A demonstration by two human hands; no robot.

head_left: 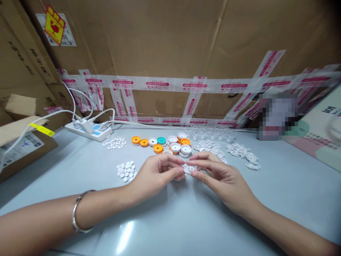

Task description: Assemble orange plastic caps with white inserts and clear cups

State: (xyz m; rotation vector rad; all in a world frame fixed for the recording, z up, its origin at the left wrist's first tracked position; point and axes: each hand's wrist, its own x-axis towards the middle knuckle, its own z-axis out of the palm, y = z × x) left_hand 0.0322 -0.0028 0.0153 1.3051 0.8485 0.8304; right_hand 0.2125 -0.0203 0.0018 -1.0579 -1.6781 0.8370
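Observation:
Between my two hands is a small white openwork plastic part (190,169), pinched from both sides above the table. My left hand (162,169), with a silver bangle on its wrist, is closed on the part's left end; a bit of orange shows under its fingers. My right hand (217,172) grips the right end between thumb and fingers. Just beyond the hands stand round orange caps (158,148), white caps (175,147) and a teal cap (161,140), some stacked. A pile of white openwork parts (211,147) lies behind my right hand.
Small white discs (126,170) and white round pieces (115,143) lie at the left. More white parts (242,153) are at the right, clear plastic pieces (213,134) at the back. A power strip (90,131), an open carton (26,153) and a large cardboard box (165,42) border the table.

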